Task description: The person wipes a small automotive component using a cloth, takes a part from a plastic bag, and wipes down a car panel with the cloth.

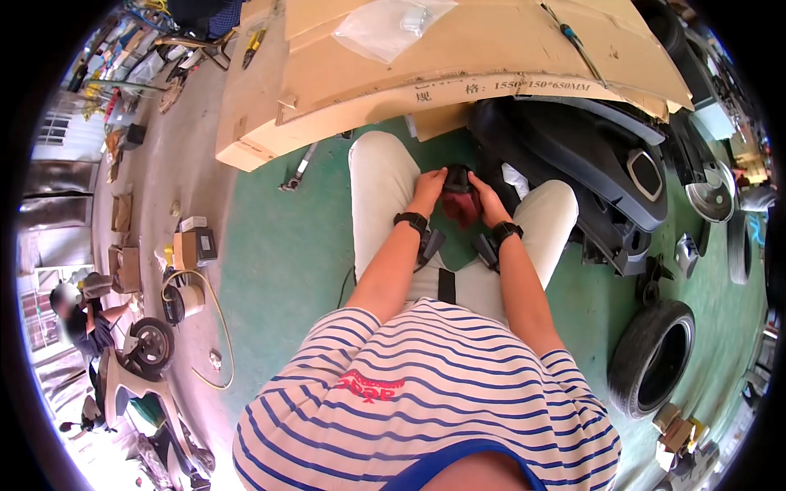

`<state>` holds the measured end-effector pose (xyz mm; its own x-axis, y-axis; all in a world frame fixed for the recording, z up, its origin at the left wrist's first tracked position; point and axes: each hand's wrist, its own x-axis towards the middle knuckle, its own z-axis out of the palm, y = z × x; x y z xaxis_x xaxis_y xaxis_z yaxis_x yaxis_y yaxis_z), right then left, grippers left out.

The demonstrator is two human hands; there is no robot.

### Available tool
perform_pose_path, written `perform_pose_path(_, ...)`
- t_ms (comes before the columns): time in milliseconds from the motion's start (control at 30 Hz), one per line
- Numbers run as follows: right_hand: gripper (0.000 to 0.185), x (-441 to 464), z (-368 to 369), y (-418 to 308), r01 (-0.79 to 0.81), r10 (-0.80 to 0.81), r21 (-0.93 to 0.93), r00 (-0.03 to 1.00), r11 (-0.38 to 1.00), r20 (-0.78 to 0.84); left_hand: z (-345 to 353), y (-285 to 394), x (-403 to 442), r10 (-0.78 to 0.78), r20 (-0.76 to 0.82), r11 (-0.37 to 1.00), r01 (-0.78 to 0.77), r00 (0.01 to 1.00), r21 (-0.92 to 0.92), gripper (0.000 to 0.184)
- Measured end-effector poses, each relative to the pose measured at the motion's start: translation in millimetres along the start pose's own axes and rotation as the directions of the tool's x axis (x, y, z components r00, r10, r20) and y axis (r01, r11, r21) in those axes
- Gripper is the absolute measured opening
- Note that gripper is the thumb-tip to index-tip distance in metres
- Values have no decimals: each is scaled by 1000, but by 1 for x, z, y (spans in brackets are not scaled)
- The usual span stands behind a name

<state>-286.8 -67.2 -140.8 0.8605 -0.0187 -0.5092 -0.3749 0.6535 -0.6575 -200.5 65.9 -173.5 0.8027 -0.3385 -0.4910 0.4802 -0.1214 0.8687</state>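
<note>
Between the knees, a small dark part with a red lower section (461,203) is held up by both hands. My left hand (429,190) is closed on its left edge, with the fingertips at its black top. On the other side, my right hand (488,201) grips its right edge. Just beyond the hands is the front edge of a large cardboard sheet (352,110). A white crumpled piece (515,180) lies right of my right hand, beside a big black plastic body panel (565,155).
A screwdriver (571,37), yellow-handled pliers (255,47) and a clear bag (385,29) lie on the cardboard. A tool (300,168) is on the green floor. Tire (652,360) at right; hose reel (187,300), scooter (135,385) and another person (86,327) at left.
</note>
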Motion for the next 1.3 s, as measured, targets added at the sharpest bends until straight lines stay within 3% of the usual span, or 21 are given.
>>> perform_pose_path(133,37,11,-11,8,30,-32,-45,998,999,-58,4,2,-4,-3,-3,1000,3,1000,-21,37)
perform_pose_path(167,37,16,-17,12,31,-33,-45,998,999,-58,2,0,-1,-15,20,998,14,1000,58,37)
perform_pose_path(233,41,28,-31,19,-39,-89,-379,945,925,-314,1,1,1,-25,41,990,19,999,137,37)
perform_pose_path(267,41,31,-35,23,-37,-91,-379,945,925,-313,2,1,-1,-51,29,984,45,998,170,35)
perform_pose_path(333,41,31,-34,25,50,-109,-191,942,980,-317,0,0,-1,-74,20,976,68,997,209,33)
perform_pose_path(367,41,31,-34,26,54,-113,-188,942,981,-317,-1,0,-1,-122,5,992,122,992,32,32)
perform_pose_path(400,38,27,-28,22,173,-212,-144,922,974,-323,-2,-1,0,-174,-1,974,171,985,-147,32)
perform_pose_path(433,36,23,-22,18,290,-308,-101,891,952,-333,-3,-5,3,-171,0,975,169,985,-144,32)
perform_pose_path(567,32,9,1,6,409,-458,-208,823,888,-336,-2,-2,2,-186,52,953,193,981,-233,27)
perform_pose_path(633,33,13,-1,17,379,-563,-670,824,638,-71,-1,-7,4,-227,45,947,231,973,-223,25)
perform_pose_path(667,36,22,-8,30,452,-611,-734,789,508,63,-1,-13,8,-222,54,953,228,974,-198,25)
perform_pose_path(700,36,19,-7,31,406,-602,-803,795,437,75,0,-11,9,-214,62,959,222,975,-174,27)
perform_pose_path(833,27,21,-10,24,368,-667,-834,745,410,0,3,-8,4,-341,78,936,347,937,-68,33)
perform_pose_path(900,25,21,-8,20,326,-674,-872,739,367,-7,4,-2,1,-386,186,878,422,903,-227,36)
perform_pose_path(967,24,22,-6,21,392,-762,-857,647,334,-1,3,6,-4,-398,240,874,445,886,-196,32)
perform_pose_path(1000,24,26,-11,23,390,-761,-858,649,335,-2,2,8,-5,-408,293,870,466,865,-164,28)
perform_pose_path(1033,23,29,-17,25,310,-761,-891,647,332,-58,0,4,-2,-412,293,867,470,863,-164,28)
perform_pose_path(1100,25,38,-40,34,222,-757,-917,643,331,-117,-1,-2,2,-421,450,851,515,787,-105,20)
perform_pose_path(1167,21,54,-74,45,207,-788,-861,541,464,-294,3,9,-7,-403,438,861,496,803,-117,19)
perform_pose_path(1233,29,51,-82,46,-15,-703,-776,411,631,-580,8,23,-18,-385,422,871,475,821,-129,18)
perform_pose_path(1300,32,59,-90,57,-27,-706,-766,369,642,-605,10,28,-28,-170,493,894,344,853,-288,25)
